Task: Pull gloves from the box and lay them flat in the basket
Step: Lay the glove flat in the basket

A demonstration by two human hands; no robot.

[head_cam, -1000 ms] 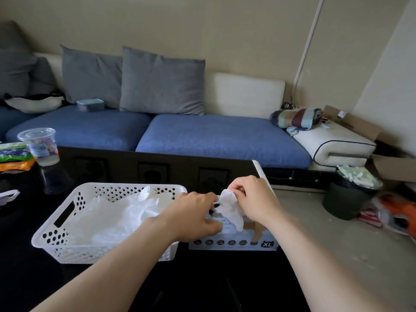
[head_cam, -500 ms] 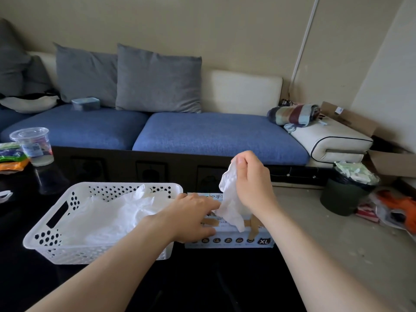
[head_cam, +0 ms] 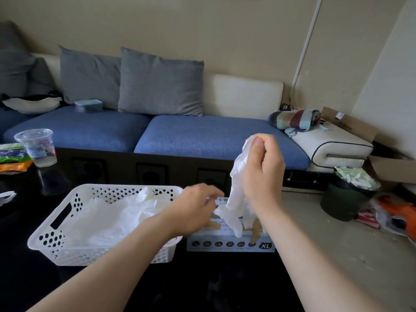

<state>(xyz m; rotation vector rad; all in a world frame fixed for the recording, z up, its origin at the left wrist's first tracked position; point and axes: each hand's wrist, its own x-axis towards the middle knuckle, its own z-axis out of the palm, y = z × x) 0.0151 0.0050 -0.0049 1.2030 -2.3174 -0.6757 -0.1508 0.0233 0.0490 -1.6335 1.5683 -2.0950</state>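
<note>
Right hand (head_cam: 262, 174) pinches the top end of the glove (head_cam: 237, 194), which hangs near vertical over the box (head_cam: 229, 244); the basket (head_cam: 74, 199) lies leftward, nearer the left hand (head_cam: 195, 208), whose blurred fingers leave its hold undeterminable.

We see the right hand (head_cam: 263, 174) higher than a second ago, well above the box (head_cam: 231, 244), pinching the glove (head_cam: 236, 194) by its top. The glove, bunched at the opening before, now hangs long. The left hand (head_cam: 195, 208) has let go of it and shows blurred at the box's left end.
</note>
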